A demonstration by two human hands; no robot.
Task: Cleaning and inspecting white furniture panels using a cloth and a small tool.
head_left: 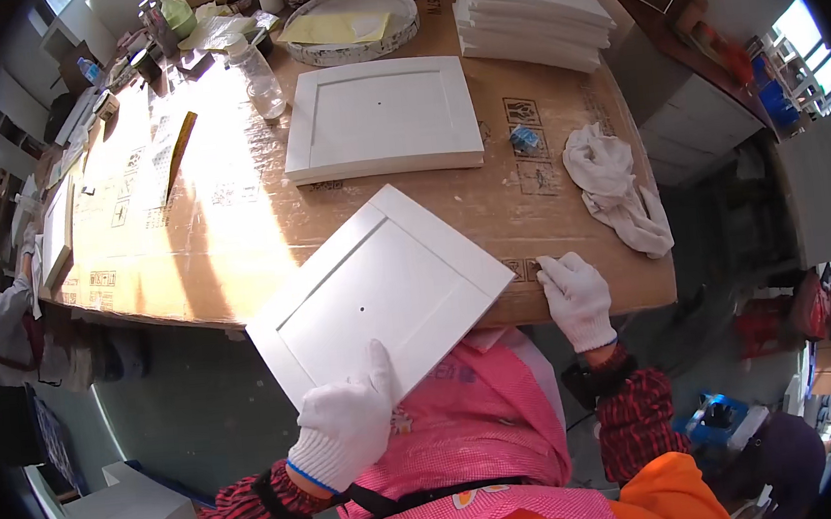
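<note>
My left hand (343, 426), in a white knit glove, grips the near edge of a white framed panel (407, 275). The thumb lies on its face, below a small dark hole in the recessed middle; the fingers underneath are hidden. Tilted across the table's front edge, the panel reaches out over my pink apron. My right hand (577, 300), gloved too, is at the table edge just right of the panel, apart from it. Its fingers are curled together, and whatever they hold is too small to name. Beyond lies a similar white panel (383, 114), apparently on top of another.
Cardboard covers the table (332, 207). To the right lie a white rag (606, 174) and a crumpled blue piece (525, 138). Further back are a panel stack (532, 12), a round turntable (406, 38) and a clear bottle (260, 83). A co-worker (8, 320) is at far left.
</note>
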